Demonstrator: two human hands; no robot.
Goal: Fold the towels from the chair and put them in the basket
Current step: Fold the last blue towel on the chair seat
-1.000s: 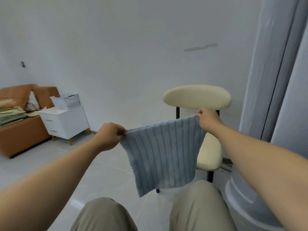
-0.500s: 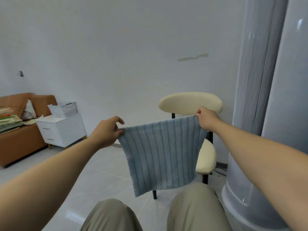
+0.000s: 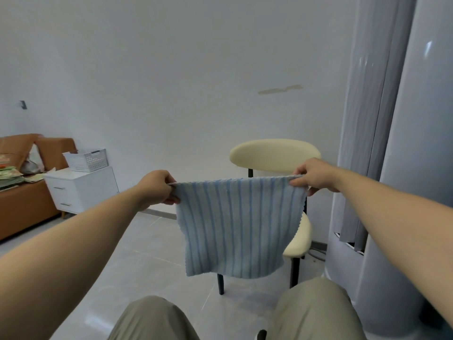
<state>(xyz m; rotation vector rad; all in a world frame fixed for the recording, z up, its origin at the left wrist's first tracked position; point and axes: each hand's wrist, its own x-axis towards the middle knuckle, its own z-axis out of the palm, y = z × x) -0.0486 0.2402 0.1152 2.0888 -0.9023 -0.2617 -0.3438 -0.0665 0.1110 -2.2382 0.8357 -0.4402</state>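
A light blue striped cloth towel [image 3: 235, 224] hangs flat in mid-air, stretched by its two top corners. The left hand [image 3: 157, 187] pinches one corner and the right hand [image 3: 312, 176] pinches the other. Just behind it stands a cream cushioned chair with black legs [image 3: 274, 155]. Far left, a white perforated plastic basket [image 3: 87, 160] sits on a white drawer cabinet [image 3: 83, 190]; its contents cannot be made out. Open grey tiled floor [image 3: 147, 253] lies between. A grey curtain [image 3: 362, 119] hangs close on the right.

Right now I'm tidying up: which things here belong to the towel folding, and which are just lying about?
Job: blue towel, held by left hand and right hand; chair; white basket.
Lying about: white cabinet, brown sofa, grey curtain.
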